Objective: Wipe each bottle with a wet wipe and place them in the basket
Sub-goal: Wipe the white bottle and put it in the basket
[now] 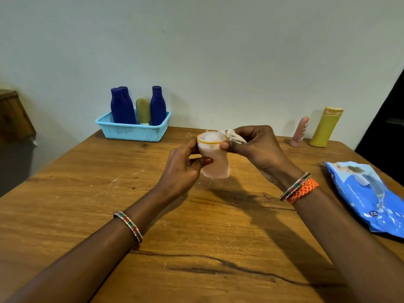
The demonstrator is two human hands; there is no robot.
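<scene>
My left hand (183, 169) grips a pale pink bottle (215, 162) with a white cap, held above the middle of the table. My right hand (255, 145) pinches a crumpled white wet wipe (235, 136) against the bottle's cap, thumb pressed on its upper side. At the back left stands a light blue basket (131, 132) holding three dark blue bottles (122, 106) and an olive tube (143, 112). A pink tube (300, 132) and a yellow bottle (326, 127) stand at the back right by the wall.
A blue pack of wet wipes (367, 195) lies at the table's right edge. The wooden table (153, 215) meets a pale wall at the back. A dark wooden piece of furniture (13, 114) sits beyond the left edge.
</scene>
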